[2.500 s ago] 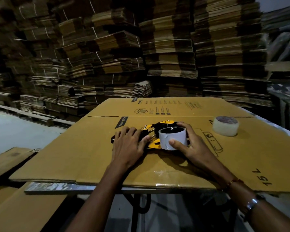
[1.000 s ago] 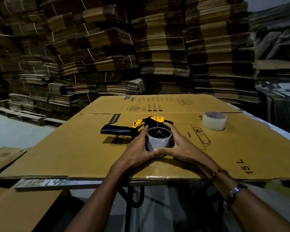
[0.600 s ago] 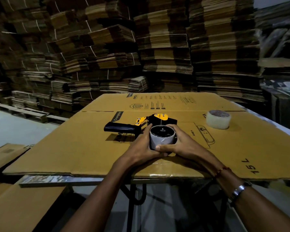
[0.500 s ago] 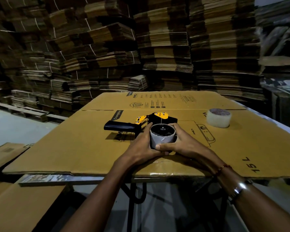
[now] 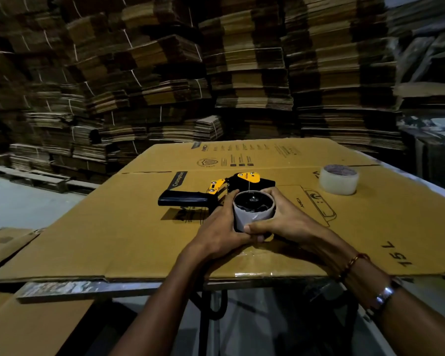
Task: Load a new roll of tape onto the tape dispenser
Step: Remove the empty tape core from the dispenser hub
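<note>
A black and yellow tape dispenser (image 5: 190, 199) lies on its side on the flattened cardboard box (image 5: 113, 227), handle pointing left. A pale roll (image 5: 252, 215) sits upright over the dispenser's black hub, whose spokes show inside the core. My left hand (image 5: 217, 233) wraps the roll's left side and my right hand (image 5: 284, 223) wraps its right side, with the thumb across the front. A second roll of clear tape (image 5: 339, 179) rests flat on the cardboard at the far right, apart from both hands.
The cardboard sheet overhangs a metal-framed table (image 5: 70, 289). High stacks of flattened cartons (image 5: 242, 73) fill the whole background. More cardboard sheets (image 5: 23, 327) lie low at the left. Grey floor (image 5: 23, 206) shows at the left.
My left hand came off the dispenser's handle and joined the right hand around the roll. The roll has since stayed over the hub with both hands on it.
</note>
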{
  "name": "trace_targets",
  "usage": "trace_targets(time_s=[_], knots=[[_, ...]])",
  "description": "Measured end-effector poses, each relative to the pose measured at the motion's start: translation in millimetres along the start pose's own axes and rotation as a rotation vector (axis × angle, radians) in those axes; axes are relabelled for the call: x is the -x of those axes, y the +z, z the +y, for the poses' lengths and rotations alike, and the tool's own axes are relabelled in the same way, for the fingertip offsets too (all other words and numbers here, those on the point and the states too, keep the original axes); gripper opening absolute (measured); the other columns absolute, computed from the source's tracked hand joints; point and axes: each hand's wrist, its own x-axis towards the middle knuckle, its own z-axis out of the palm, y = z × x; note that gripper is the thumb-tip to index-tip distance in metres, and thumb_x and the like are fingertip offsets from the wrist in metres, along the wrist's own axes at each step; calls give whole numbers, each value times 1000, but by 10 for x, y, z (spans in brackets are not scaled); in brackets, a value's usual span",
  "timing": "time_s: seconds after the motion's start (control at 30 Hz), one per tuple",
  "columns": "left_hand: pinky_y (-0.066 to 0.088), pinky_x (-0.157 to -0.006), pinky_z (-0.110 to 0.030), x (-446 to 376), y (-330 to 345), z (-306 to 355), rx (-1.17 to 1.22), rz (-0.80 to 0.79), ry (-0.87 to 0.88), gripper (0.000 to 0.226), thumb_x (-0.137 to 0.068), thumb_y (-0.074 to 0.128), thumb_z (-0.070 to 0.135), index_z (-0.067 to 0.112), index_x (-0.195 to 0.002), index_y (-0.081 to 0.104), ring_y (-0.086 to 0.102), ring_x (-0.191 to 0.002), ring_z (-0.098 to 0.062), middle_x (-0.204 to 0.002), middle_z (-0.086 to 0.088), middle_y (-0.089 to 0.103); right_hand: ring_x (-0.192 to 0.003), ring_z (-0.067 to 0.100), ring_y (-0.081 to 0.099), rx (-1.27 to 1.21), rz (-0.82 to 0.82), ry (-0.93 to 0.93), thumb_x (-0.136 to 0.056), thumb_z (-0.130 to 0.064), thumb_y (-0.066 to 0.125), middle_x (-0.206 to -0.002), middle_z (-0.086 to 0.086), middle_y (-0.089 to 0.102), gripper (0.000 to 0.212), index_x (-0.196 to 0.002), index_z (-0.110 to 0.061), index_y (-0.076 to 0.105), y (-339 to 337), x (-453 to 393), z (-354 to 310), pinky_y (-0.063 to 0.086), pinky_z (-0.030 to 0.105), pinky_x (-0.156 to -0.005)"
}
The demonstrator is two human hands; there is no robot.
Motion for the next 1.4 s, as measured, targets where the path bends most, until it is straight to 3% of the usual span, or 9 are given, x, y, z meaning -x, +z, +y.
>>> trace_targets(time_s=[0.4, 0.57, 0.73, 0.9, 0.93, 1.0, 1.07, 1.17, 1.4], knots=[[44, -109, -45, -20, -3, -15, 75, -23, 15, 123, -55, 77, 69, 30, -153, 13, 46, -133, -19, -146, 1, 48, -102, 9, 63, 57, 163, -55, -64, -24, 91, -113, -8, 61, 72, -119, -30, 45, 97, 49, -42, 58, 35, -86], [43, -112, -41, -29, -10, -3, 102, -18, 30, 122, -57, 79, 65, 29, -153, 13, 44, -134, -18, -145, 1, 47, -105, 4, 60, 77, 146, -87, -65, -24, 91, -117, -10, 59, 76, -125, -28, 44, 74, 74, -62, 54, 28, -88], [40, -106, -24, -19, -30, -13, 154, -38, 40, 109, -71, 89, 36, 26, -151, 17, 45, -129, -13, -142, 3, 47, -104, 5, 62, 44, 123, -73, -65, -22, 91, -116, -9, 61, 73, -123, -28, 46, 67, 86, -69, 54, 25, -85], [39, -97, -8, -2, -72, -11, 200, -87, 21, 101, -76, 86, 29, 30, -150, 18, 46, -123, -3, -137, 11, 46, -104, 11, 63, -71, 99, -28, -68, -17, 88, -116, -4, 62, 67, -122, -27, 49, 71, 96, -75, 56, 28, -82], [39, -101, -9, 2, -93, -20, 239, -112, 5, 99, -77, 86, 27, 34, -150, 18, 44, -126, -3, -139, 10, 44, -104, 12, 63, -104, 79, -13, -69, -16, 87, -117, -3, 62, 66, -122, -27, 49, 60, 91, -71, 56, 27, -82], [35, -116, -30, 16, -131, -43, 302, -145, -26, 105, -76, 85, 30, 35, -154, 15, 38, -138, -13, -150, 5, 39, -108, 15, 63, -120, 37, 8, -67, -15, 88, -119, -2, 62, 69, -122, -30, 49, 19, 77, -71, 56, 33, -90], [31, -121, -43, 24, -146, -44, 302, -163, -29, 110, -75, 84, 32, 36, -157, 10, 33, -143, -17, -155, 3, 36, -112, 17, 62, -115, -3, 16, -65, -13, 89, -121, -2, 62, 71, -122, -32, 50, -28, 63, -63, 54, 37, -96], [30, -121, -42, 40, -109, 8, 244, -140, -36, 110, -78, 84, 27, 30, -158, 9, 32, -144, -19, -155, -1, 35, -115, 16, 61, -118, -48, 36, -64, -12, 89, -124, -3, 61, 79, -130, -29, 48, -84, 57, -20, 51, 39, -101], [34, -119, -40, 54, -69, 53, 193, -65, -15, 112, -78, 84, 26, 24, -159, 7, 36, -143, -21, -157, -5, 35, -116, 2, 53, 42, -3, -23, -66, -23, 90, -125, -16, 53, 91, -138, -31, 36, -8, 65, -29, 45, 22, -97]])
